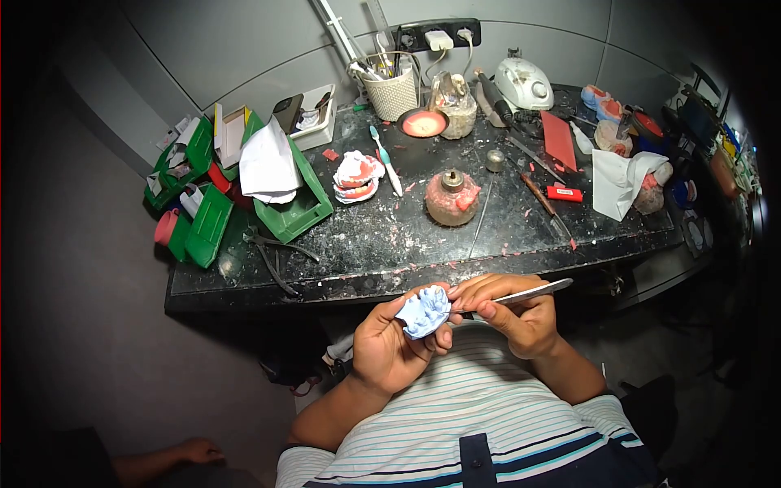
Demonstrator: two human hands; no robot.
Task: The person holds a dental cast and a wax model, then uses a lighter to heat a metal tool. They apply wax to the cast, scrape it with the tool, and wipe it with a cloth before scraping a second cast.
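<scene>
A pale blue dental cast [425,312] is held in my left hand [389,346], in front of the bench edge and over my lap. My left fingers wrap round its sides and underside. In my right hand [521,315] is a slim metal knife [533,291], its broad end pointing up and right. Its other end reaches the right side of the cast; whether the tip touches is hidden by my fingers. Both hands are close together.
On the stained black bench [366,244] stand a glass spirit burner [452,198], a white and pink dental model [358,176], a toothbrush [386,163], green bins [293,207], pliers [277,256] and a wax knife [547,203]. Another person's hand [199,450] shows at lower left.
</scene>
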